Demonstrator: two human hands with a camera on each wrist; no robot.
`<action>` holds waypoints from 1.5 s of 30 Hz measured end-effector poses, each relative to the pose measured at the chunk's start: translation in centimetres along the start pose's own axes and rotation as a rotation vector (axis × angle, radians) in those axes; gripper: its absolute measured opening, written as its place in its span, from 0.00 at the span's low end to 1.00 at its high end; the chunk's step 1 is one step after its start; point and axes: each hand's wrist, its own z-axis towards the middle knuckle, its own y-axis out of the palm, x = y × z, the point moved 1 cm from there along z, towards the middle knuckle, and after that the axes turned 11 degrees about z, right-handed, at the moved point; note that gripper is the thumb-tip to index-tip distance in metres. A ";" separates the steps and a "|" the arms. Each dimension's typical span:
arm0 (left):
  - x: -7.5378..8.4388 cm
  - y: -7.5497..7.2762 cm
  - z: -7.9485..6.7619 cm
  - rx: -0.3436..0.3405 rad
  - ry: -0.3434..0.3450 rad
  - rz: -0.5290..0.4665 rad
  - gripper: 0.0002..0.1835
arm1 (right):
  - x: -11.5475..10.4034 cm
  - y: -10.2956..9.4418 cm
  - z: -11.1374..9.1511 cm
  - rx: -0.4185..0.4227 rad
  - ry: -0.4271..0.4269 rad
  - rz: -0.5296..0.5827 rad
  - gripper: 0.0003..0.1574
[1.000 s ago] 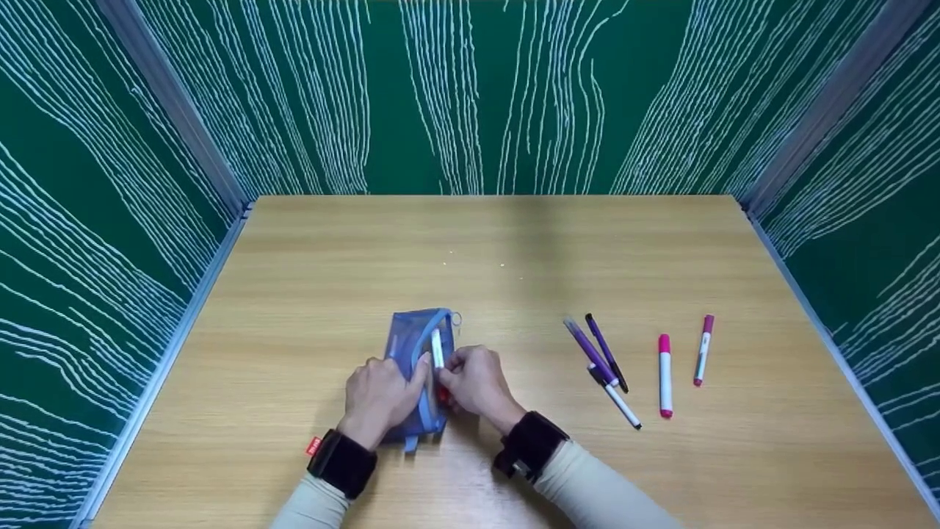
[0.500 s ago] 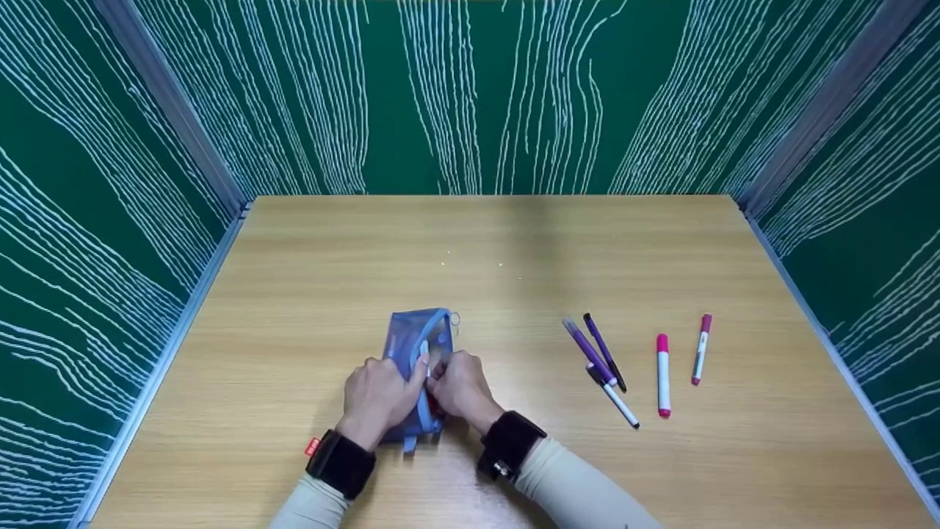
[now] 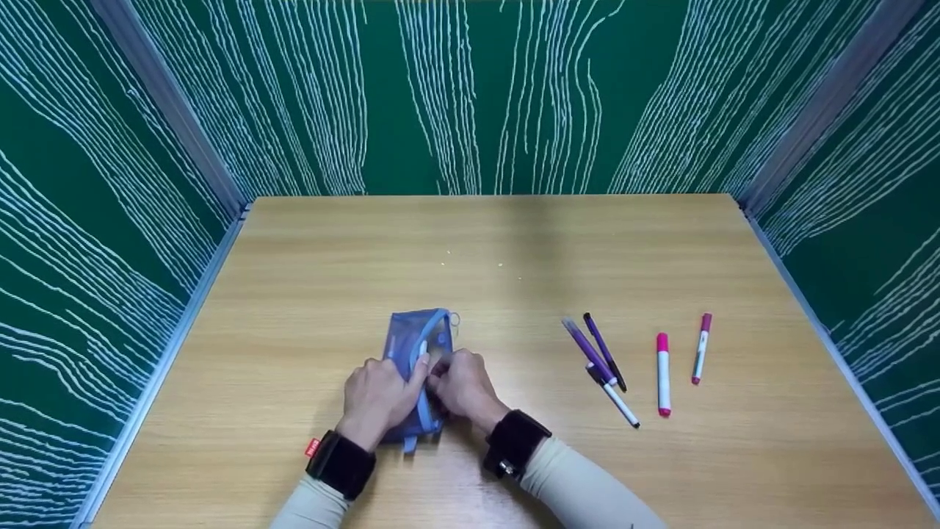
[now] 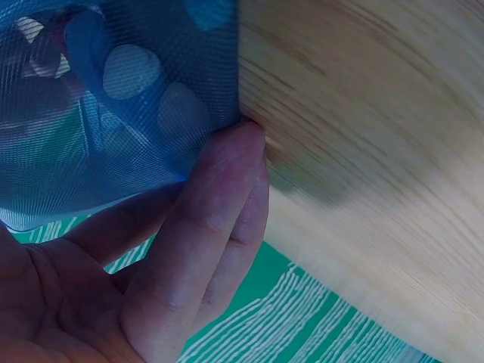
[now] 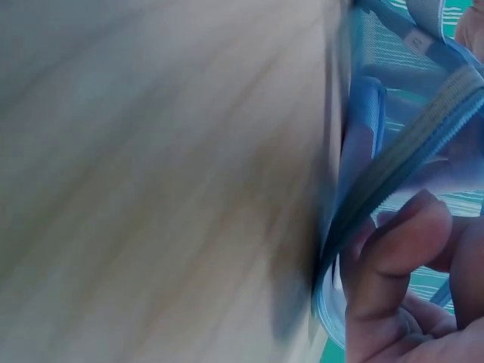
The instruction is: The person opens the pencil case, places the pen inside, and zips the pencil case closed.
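Observation:
A blue mesh pencil case [image 3: 411,330] lies on the table with its zip opening facing right. My left hand [image 3: 378,397] grips its left side, thumb at the opening; in the left wrist view fingertips [image 4: 238,147] press the mesh. My right hand [image 3: 464,386] is at the opening, and in the right wrist view its fingers [image 5: 397,257] are curled beside the zip edge [image 5: 412,151]. The white end of a marker [image 3: 424,347] shows inside the opening, the rest hidden by the hands and case. Whether the right fingers pinch the marker or the case is hidden.
To the right lie a thick purple marker [image 3: 587,349], a thin dark purple pen [image 3: 604,349], a white marker with a black cap [image 3: 620,404], a pink-capped marker [image 3: 664,378] and a smaller pink-and-white marker [image 3: 703,353]. Green white-lined walls [image 3: 382,95] surround the table [image 3: 330,242].
My right hand has moved left to the pencil case opening, and the white marker has gone deeper inside. Its red end has passed out of sight. The left hand has stayed in place.

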 end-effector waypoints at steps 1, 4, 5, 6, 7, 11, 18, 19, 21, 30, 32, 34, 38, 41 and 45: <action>0.0 0.0 0.0 0.000 0.002 0.001 0.40 | 0.0 -0.1 0.0 0.003 -0.005 -0.004 0.07; 0.0 0.1 -0.1 0.013 0.007 0.004 0.40 | 0.1 -0.3 -0.1 0.016 -0.036 -0.017 0.09; 0.0 0.1 -0.1 0.019 0.008 0.002 0.40 | 0.1 -0.4 -0.1 0.018 -0.048 -0.023 0.10; 0.0 0.1 -0.1 0.025 0.009 0.001 0.39 | 0.2 -0.5 -0.2 0.020 -0.058 -0.027 0.11; -0.1 0.1 -0.1 0.032 0.010 0.001 0.39 | 0.2 -0.7 -0.2 0.022 -0.065 -0.028 0.11; -0.1 0.2 -0.1 0.041 0.012 -0.001 0.39 | 0.4 -1.3 -0.4 0.033 -0.084 -0.026 0.09; 0.0 0.2 0.0 0.019 0.010 0.000 0.41 | 1.1 -3.2 -0.9 0.043 -0.034 0.012 0.06; 0.0 0.2 0.0 0.018 0.012 -0.001 0.41 | 1.2 -3.4 -1.0 0.045 -0.032 0.011 0.07; -0.1 0.1 0.0 0.016 0.014 -0.002 0.41 | 1.5 -4.0 -1.1 0.055 -0.040 0.004 0.08; -0.1 0.1 0.0 0.008 0.008 -0.020 0.40 | 2.1 -6.6 -1.8 0.099 -0.019 -0.090 0.11; -0.1 0.1 0.0 0.002 0.006 -0.020 0.41 | 2.3 -7.1 -2.0 0.108 -0.016 -0.118 0.12; -0.1 0.0 0.0 0.004 0.004 -0.019 0.41 | 2.6 -7.6 -2.1 0.127 -0.033 -0.160 0.13; 0.0 0.0 0.0 0.008 0.005 -0.016 0.42 | 2.9 -8.8 -2.4 0.157 -0.046 -0.219 0.14; 0.0 -0.1 0.0 0.004 0.006 -0.011 0.42 | 3.3 -9.8 -2.6 0.173 -0.048 -0.248 0.14; 0.0 -0.1 0.0 -0.004 0.008 -0.006 0.42 | 3.9 -11.2 -2.7 0.216 -0.068 -0.305 0.13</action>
